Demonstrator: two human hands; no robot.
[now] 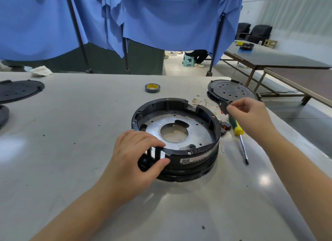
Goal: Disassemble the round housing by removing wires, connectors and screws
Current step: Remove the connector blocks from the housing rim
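Now gripping round black plastic housing [177, 133] at seven o'clock, left hand [136, 154]; pinching small black connector [223, 107] at two o'clock, right hand [251, 115].

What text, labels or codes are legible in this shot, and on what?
No text can be read here.
Sticker on the round housing's outer wall: a QR-style code and a reddish printed line, both too blurred to read.
Tape roll: yellow core, no print visible.
Screwdriver handle: no marking visible.
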